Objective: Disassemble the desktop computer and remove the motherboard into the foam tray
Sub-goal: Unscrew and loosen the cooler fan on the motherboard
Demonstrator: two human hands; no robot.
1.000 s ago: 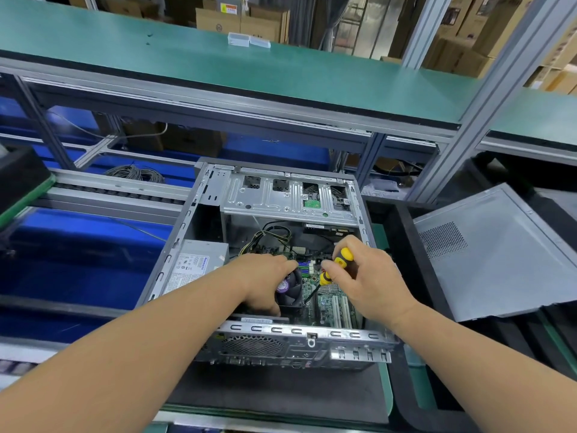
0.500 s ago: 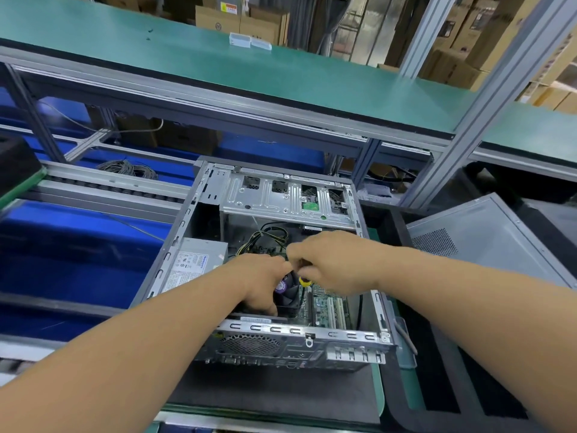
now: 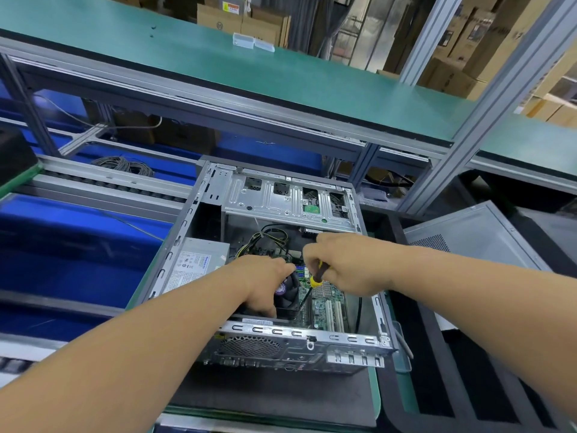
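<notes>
Down in front, the case (image 3: 290,345) was laid on its side with the top open, most likely so that the parts inside could be reached from above. Inside it, the board (image 3: 326,304) was seen flat on the bottom, not yet taken out. No foam tray could be picked out for sure. The left hand (image 3: 265,285) was curled down over the fan (image 3: 288,293), it seemed to keep it steady; whether it was gripped or only pressed could not be told. Just beside it, the screwdriver (image 3: 317,278) was gripped in the closed right hand (image 3: 349,264), with the tip pointed down by the fan, probably at a screw, though no screw could be seen. Behind the hands, the wires (image 3: 265,239) were still plugged in. Off to the right, the side panel (image 3: 474,239) was set apart, out of the way.
</notes>
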